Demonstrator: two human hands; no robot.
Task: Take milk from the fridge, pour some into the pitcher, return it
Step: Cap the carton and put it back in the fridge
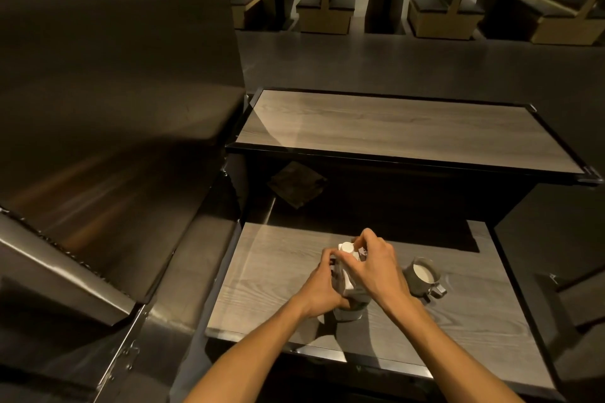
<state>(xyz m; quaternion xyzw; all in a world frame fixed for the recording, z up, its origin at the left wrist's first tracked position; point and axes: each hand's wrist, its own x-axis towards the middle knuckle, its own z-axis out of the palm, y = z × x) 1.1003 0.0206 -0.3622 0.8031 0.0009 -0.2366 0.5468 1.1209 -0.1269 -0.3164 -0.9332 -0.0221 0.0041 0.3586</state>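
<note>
- Two bare forearms (262,347) reach in from the lower edge of the frame, crossing the metal-trimmed near edge of a grey wood-grain table (268,281).
- The left hand (322,285) wraps its curled fingers round the side of an upright milk carton (348,281), which stands on the table between the hands.
- The right hand (376,268) comes over the carton's top from the other side, its fingertips pinched round the white cap (346,247).
- A steel pitcher (424,275) stands just right of the right hand, with white milk visible inside and its handle turned toward the camera. It stands apart from the carton.
- Left of the left hand the tabletop lies bare as far as its left edge, which runs alongside a large brushed-steel unit (114,91).
- Right of the pitcher, more bare tabletop runs to the dark right edge.
- Beyond the hands the tabletop ends at a shadowed gap, where a dark cloth (296,185) lies beneath a raised table (393,131) with black edging.
- Farther beyond the hands, past open floor, booth seats (327,6) and small tables line the wall.
</note>
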